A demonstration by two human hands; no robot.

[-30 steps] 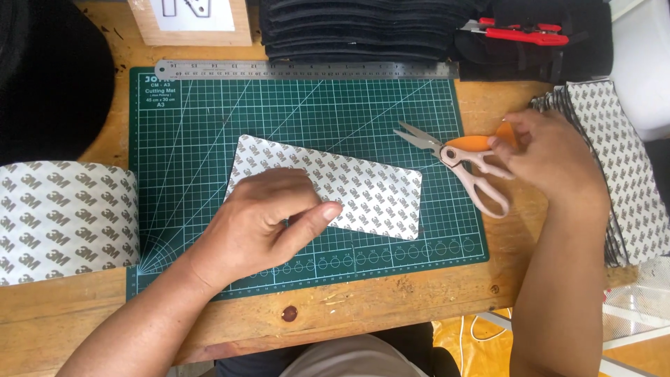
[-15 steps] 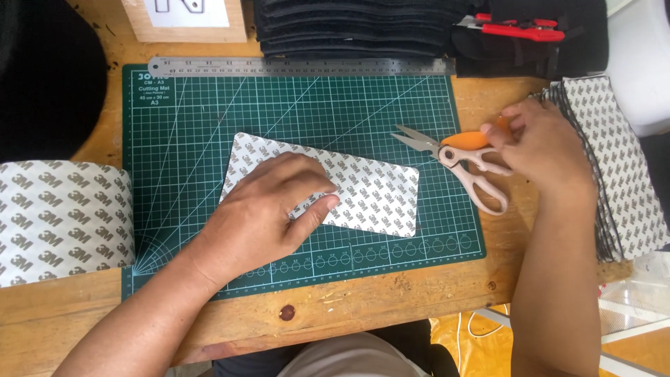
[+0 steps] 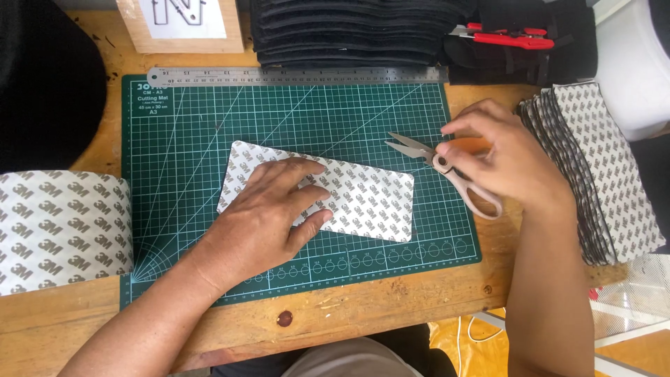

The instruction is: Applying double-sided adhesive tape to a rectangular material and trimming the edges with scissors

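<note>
A rectangular white sheet with a grey printed pattern (image 3: 363, 199) lies on the green cutting mat (image 3: 209, 119). My left hand (image 3: 269, 209) rests flat on the sheet's left part, fingers spread. My right hand (image 3: 509, 164) lies over the orange and beige handles of a pair of scissors (image 3: 447, 167) at the mat's right edge. The scissor blades point left and are slightly apart. Whether the fingers grip the handles or only touch them is hard to tell.
A wide roll of the same patterned material (image 3: 63, 227) sits at the left. A stack of cut patterned pieces (image 3: 607, 167) lies at the right. A steel ruler (image 3: 293, 75) borders the mat's far edge, with black foam pieces (image 3: 349, 28) and a red-handled cutter (image 3: 506, 35) behind.
My left hand has slid slightly along the sheet and flattened. My right hand has moved left over the scissor handles.
</note>
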